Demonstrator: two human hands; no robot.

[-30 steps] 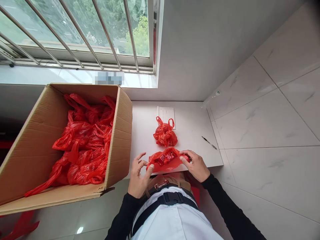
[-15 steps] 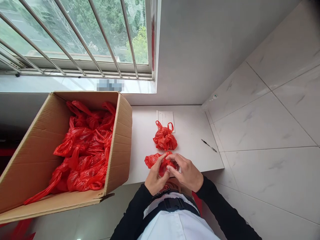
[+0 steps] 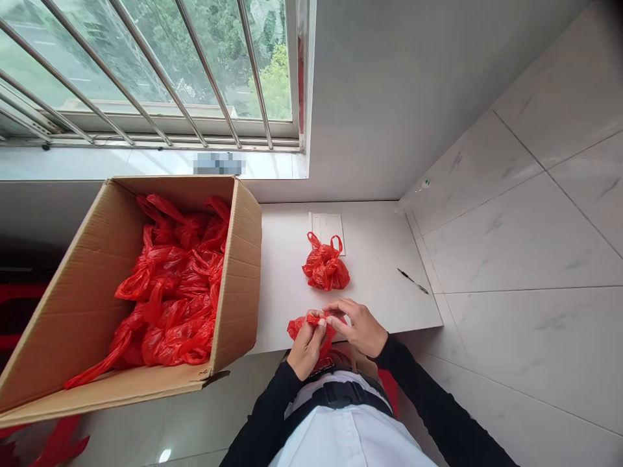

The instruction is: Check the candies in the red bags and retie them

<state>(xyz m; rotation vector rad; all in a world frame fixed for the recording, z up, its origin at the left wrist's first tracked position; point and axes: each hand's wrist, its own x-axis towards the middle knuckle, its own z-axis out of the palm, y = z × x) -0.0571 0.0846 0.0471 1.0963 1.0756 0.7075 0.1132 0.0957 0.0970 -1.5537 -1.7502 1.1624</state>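
Note:
Both hands work on a red plastic bag [image 3: 296, 326] at the front edge of the white table. My left hand [image 3: 306, 347] pinches the bag's gathered top between thumb and fingers. From the other side, my right hand [image 3: 357, 327] grips the same bunched plastic with thumb and fingertips. Part of the bag hangs behind and below the hands, and its contents are hidden. Just beyond them a second red plastic bag [image 3: 327, 264] stands on the table with its two handle loops upright, touched by neither hand.
A large open cardboard box [image 3: 238, 272] full of red plastic bags [image 3: 170, 292] stands on the left. A paper booklet [image 3: 327, 224] lies partly behind the standing bag. On the right is a pen [image 3: 413, 281]. The white table [image 3: 374, 246] meets the wall. Window bars [image 3: 214, 71] rise behind.
My fingers have drawn the bag's top into a tighter bunch, and both hands now pinch it. The view has shifted slightly. The standing bag, box and pen have stayed in place.

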